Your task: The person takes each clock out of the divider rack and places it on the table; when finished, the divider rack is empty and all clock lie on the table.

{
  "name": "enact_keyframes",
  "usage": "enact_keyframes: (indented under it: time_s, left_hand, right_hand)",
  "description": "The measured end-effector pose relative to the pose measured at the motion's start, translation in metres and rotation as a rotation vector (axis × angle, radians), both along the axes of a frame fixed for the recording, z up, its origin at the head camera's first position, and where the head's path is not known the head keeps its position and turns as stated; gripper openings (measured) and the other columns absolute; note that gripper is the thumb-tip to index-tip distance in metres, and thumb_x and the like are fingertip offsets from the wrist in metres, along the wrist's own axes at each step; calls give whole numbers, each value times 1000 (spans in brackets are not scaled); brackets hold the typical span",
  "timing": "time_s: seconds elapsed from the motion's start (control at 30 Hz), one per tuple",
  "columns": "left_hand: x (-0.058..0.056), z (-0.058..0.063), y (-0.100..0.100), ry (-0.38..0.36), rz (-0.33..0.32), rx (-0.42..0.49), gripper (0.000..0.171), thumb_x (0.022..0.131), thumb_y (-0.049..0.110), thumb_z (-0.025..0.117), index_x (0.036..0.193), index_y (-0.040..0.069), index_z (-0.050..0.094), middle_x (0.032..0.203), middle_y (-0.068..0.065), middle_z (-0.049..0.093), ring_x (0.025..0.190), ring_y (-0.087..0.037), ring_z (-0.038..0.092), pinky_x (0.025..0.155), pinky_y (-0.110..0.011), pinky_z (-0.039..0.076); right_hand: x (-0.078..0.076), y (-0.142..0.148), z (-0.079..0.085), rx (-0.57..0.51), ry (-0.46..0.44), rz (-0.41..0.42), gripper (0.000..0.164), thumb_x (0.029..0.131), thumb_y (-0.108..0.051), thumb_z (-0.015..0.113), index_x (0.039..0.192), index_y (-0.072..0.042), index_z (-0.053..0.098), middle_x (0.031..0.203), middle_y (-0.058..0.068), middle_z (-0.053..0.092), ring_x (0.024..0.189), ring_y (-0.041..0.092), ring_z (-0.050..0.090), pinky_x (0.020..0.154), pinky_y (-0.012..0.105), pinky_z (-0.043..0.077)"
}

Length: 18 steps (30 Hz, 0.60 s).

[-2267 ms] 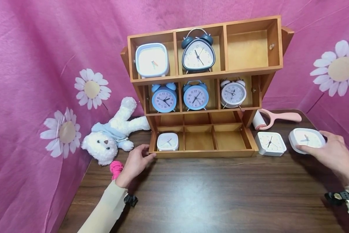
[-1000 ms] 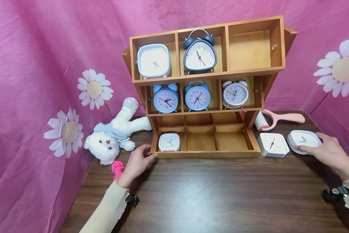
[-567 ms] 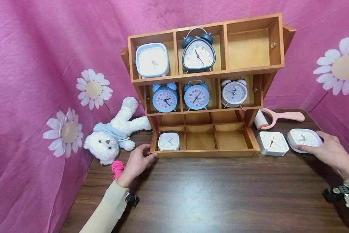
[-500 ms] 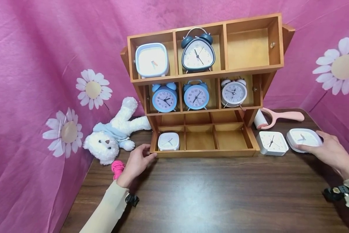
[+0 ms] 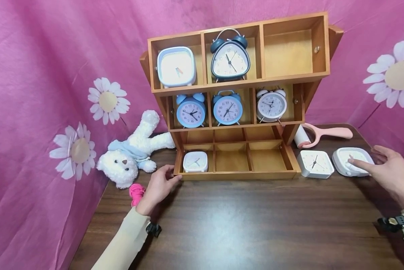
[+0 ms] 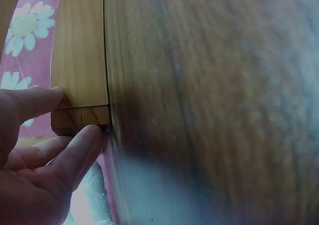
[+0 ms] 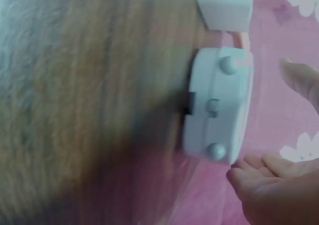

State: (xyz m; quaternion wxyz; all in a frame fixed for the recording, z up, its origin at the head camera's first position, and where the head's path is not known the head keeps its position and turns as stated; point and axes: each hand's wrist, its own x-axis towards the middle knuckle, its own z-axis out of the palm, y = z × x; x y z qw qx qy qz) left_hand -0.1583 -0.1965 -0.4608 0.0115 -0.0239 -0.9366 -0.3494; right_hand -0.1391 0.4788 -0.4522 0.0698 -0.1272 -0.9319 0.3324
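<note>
My left hand [image 5: 159, 186] grips the lower left front corner of the wooden shelf [image 5: 235, 175]; in the left wrist view its fingers sit on two sides of the wooden corner [image 6: 79, 117]. At the right, a white rounded-square alarm clock [image 5: 344, 160] lies face up on the table. My right hand [image 5: 392, 172] is spread beside it, thumb over the dial in the head view. The right wrist view shows the clock's side with two round feet [image 7: 215, 105], the thumb apart from it and the other fingertips close to its edge. A squarer white clock [image 5: 316, 165] lies just left of it.
Clocks fill several compartments, among them a dark green twin-bell clock [image 5: 230, 60] and a small white clock [image 5: 195, 162]. A pink lint roller [image 5: 330, 132] lies behind the loose clocks. A white teddy bear [image 5: 121, 167] and pink cord [image 5: 136, 192] lie left on the table [image 5: 242, 225].
My right hand has let go of the white rounded clock; its thumb and fingers have spread apart and moved slightly right. The left hand keeps its place at the shelf corner.
</note>
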Motion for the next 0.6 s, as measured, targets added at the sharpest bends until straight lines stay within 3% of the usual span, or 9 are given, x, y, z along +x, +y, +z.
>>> enact_keyframes:
  time_s: [0.03,0.1,0.13,0.2,0.27,0.33,0.53,0.57,0.6]
  left_hand:
    - [0,1,0,1,-1,1,44,101,22,85,135,-1,73,120,-19,81,107,-31,77,94,-51,62]
    - [0,1,0,0,-3,-3,43,101,22,85,135,-1,73,119,-19,81,107,-31,77,94,-51,62]
    - [-1,1,0,-1,-4,-6,43,101,21,85,135,-1,73,119,-18,81,107,-31,77,94,-50,62]
    - [-1,0,0,0,-5,-9,42,101,21,85,135,-1,73,119,-18,81,106,-31,77,94,-50,61]
    - [0,0,-1,1,-4,-12,42,101,20,84,135,-1,73,119,-18,81,106,-30,77,94,-49,61]
    - [0,0,-1,1,-2,-11,42,102,20,84,135,-2,73,119,-18,81,106,-30,77,93,-48,61]
    - [-1,0,-3,12,-11,6,43,101,20,84,135,-3,72,118,-20,80,104,-31,76,92,-50,61]
    - [-5,-11,-10,42,-36,31,45,102,27,84,135,-1,73,116,-17,81,103,-28,76,91,-46,61]
    - [-6,-12,-11,49,-44,35,45,102,27,84,135,-1,73,115,-17,81,102,-27,76,90,-46,62]
  right_hand:
    - [0,-2,3,-15,18,-2,107,102,-48,79,172,10,23,163,49,38,152,-15,40,124,5,27]
    - [2,-9,8,-35,52,-4,104,101,-46,81,172,8,28,160,48,43,118,-36,37,97,-10,27]
    - [3,-13,10,-52,68,-4,102,101,-45,82,172,7,30,165,38,49,104,-39,33,85,-12,25]
    - [4,-23,14,-92,89,-6,99,100,-44,84,171,5,34,164,7,63,96,-39,37,81,-9,31]
    - [6,-36,16,-131,103,-8,96,100,-43,85,171,1,38,147,-23,66,94,-38,41,79,-6,35]
    - [5,-48,18,-172,110,4,94,99,-42,86,170,0,41,126,-41,57,96,-38,45,79,-5,39]
    - [-3,-88,26,-204,107,93,86,99,-39,88,163,4,50,116,-44,57,97,-38,49,80,-5,43]
    - [-4,-94,27,-198,104,109,85,99,-39,88,162,4,52,117,-40,60,97,-38,49,80,-5,43]
    - [-5,-99,28,-181,101,122,84,99,-40,88,162,4,52,122,-34,63,97,-37,48,81,-5,42]
